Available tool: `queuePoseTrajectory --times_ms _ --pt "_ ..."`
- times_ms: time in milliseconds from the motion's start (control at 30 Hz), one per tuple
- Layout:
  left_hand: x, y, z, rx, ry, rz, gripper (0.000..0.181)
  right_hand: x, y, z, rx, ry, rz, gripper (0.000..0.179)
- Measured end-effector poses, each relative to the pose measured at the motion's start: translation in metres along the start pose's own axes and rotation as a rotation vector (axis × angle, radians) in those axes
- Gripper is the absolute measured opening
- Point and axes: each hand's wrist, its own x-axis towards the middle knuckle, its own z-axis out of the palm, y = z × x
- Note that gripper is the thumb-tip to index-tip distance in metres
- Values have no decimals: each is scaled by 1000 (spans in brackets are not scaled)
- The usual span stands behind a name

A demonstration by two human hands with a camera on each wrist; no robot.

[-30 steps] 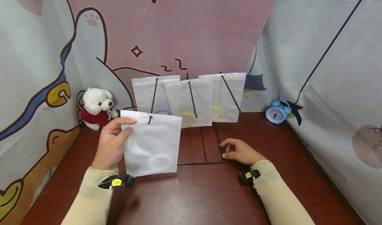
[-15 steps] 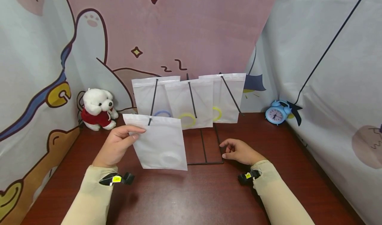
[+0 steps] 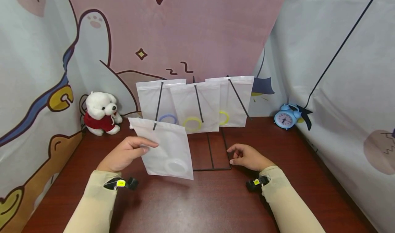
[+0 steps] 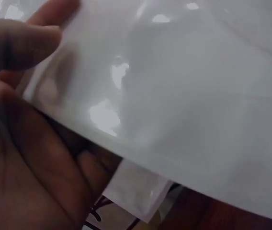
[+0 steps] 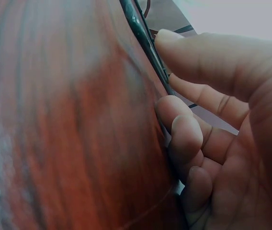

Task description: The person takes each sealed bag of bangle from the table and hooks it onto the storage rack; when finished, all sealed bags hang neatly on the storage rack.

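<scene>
My left hand (image 3: 124,152) rests at the left edge of a white zip bag (image 3: 168,157), its index finger straight across the front. In the left wrist view, a finger shows through the bag (image 4: 174,110) from behind. The bag is on the tip of a black hook, tilted, with a pale ring in its lower part. My right hand (image 3: 248,156) pinches the side bar of the black wire rack's base (image 3: 213,169) with thumb and index finger, other fingers curled. Behind hang several similar bags, including a middle one (image 3: 203,104) with a yellow ring inside.
On the brown table (image 3: 191,205), a white plush dog (image 3: 100,113) in red sits at the back left. A blue alarm clock (image 3: 285,117) stands at the back right. A printed cloth (image 3: 216,30) closes off the back and sides.
The left hand has slid down and right along the front bag's edge. That bag's lower part has swung right. The right hand stays at the rack's base.
</scene>
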Motion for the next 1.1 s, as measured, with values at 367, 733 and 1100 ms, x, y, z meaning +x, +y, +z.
queuePoseTrajectory --times_ms 367,733,1100 --pt "4 -10 0 112 -107 2 31 1 3 1 -3 2 -2 38" --pt "4 -5 3 138 20 -43 32 1 2 1 -5 5 12 37" --pt "7 -7 9 62 196 -31 30 1 1 1 3 10 5 38"
